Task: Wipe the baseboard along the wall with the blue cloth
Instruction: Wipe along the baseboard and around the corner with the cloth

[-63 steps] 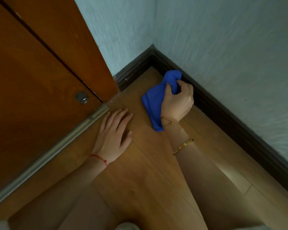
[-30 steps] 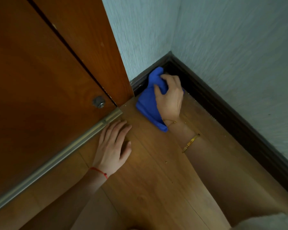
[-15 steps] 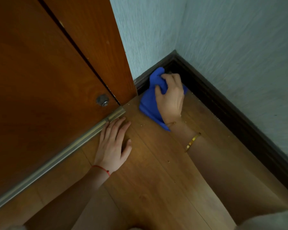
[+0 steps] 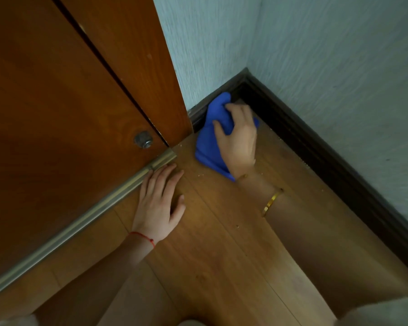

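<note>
Right hand [image 4: 239, 140] grip pinching bunched blue cloth [image 4: 210, 140], cloth pressed against dark baseboard [image 4: 316, 149] at the corner, lower edge on the wooden floor [image 4: 222, 255]; left hand [image 4: 158, 203] spread flat on floor, fingertips beside metal door strip [image 4: 80, 222].

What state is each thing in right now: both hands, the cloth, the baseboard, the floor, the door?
right hand: gripping the bunched cloth, pressing it against the baseboard near the corner.
left hand: flat on the floor, fingers spread, empty.
blue cloth: crumpled, touching baseboard and floor.
baseboard: dark, specks along its foot.
floor: scattered crumbs.
door: beside the short wall.
</note>
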`<move>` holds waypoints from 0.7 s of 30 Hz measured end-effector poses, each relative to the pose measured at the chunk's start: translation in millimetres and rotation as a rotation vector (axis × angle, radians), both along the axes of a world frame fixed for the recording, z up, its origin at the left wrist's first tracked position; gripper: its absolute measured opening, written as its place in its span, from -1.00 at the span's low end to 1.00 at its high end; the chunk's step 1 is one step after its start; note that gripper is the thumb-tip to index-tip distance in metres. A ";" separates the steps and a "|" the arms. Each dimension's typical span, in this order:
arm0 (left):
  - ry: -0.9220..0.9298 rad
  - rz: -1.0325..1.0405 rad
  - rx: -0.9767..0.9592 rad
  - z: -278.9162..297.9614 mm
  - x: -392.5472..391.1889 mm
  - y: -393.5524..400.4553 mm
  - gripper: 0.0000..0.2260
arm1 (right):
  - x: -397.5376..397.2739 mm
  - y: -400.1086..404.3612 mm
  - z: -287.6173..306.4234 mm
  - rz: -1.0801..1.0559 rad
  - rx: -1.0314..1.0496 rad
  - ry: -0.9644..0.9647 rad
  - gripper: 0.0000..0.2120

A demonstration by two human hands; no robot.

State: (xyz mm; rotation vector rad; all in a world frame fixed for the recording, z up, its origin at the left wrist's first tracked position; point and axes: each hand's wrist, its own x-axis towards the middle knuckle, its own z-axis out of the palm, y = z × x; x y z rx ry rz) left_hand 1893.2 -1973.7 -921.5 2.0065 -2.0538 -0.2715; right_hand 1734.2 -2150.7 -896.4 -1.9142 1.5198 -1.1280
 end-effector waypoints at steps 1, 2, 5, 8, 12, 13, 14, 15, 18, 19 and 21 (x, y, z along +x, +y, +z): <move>0.000 0.003 0.001 -0.2 -0.1 -0.2 -0.52 | 3.3 10.8 -1.9 0.061 -0.012 0.022 -0.69; -0.003 0.004 0.001 -0.6 -0.3 -0.2 -0.52 | 5.4 20.1 -3.8 0.131 -0.030 0.047 -0.69; -0.002 0.003 0.003 -1.3 0.3 -0.1 -0.52 | 0.2 20.8 -8.5 0.268 -0.089 0.107 -0.70; 0.000 0.004 0.008 -1.3 0.1 -0.3 -0.52 | -14.7 -9.0 -6.8 0.130 -0.072 0.096 -0.70; 0.001 0.003 -0.002 -1.0 0.1 -0.6 -0.53 | -14.4 -31.9 -0.6 -0.088 -0.009 0.074 -0.74; 0.001 0.001 -0.003 -0.9 0.3 -0.8 -0.53 | -9.2 -29.1 -0.9 -0.101 -0.012 0.087 -0.75; 0.003 0.001 -0.002 -1.1 0.5 -1.0 -0.53 | -4.9 -24.5 -1.9 -0.102 -0.018 0.095 -0.75; 0.005 0.002 0.000 -1.2 0.7 -1.0 -0.53 | -1.9 -18.3 -3.3 -0.089 -0.030 0.099 -0.75; 0.011 0.008 0.013 -1.9 1.0 -0.7 -0.52 | -1.6 0.5 -8.1 0.049 -0.091 0.142 -0.74; 0.011 0.009 0.017 -2.0 1.1 -0.7 -0.51 | -3.9 4.0 -8.7 0.122 -0.118 0.162 -0.73; 0.011 0.005 0.023 -2.0 1.3 -0.4 -0.51 | -11.8 2.5 -8.0 0.248 -0.155 0.199 -0.73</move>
